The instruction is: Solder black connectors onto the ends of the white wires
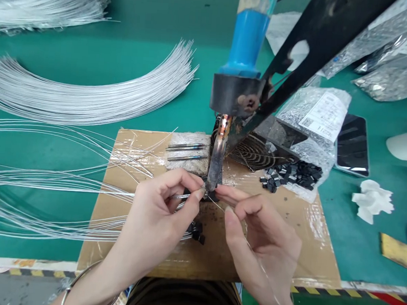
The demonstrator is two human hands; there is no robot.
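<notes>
A soldering iron with a blue handle hangs tip-down from a black metal bracket. Close beneath its tip, my left hand pinches a thin white wire by its end. What exactly sits at that end, between fingertips and iron, is too small to tell. My right hand holds a fine solder wire between thumb and fingers, its end reaching toward the iron tip. The solder trails back over the right palm and wrist. Several small black parts lie at the wire ends beside my left hand.
Under the work is a cardboard sheet on a green table. A thick bundle of white wires lies at left. Small black pieces, a phone, plastic bags and crumpled tissue are at right.
</notes>
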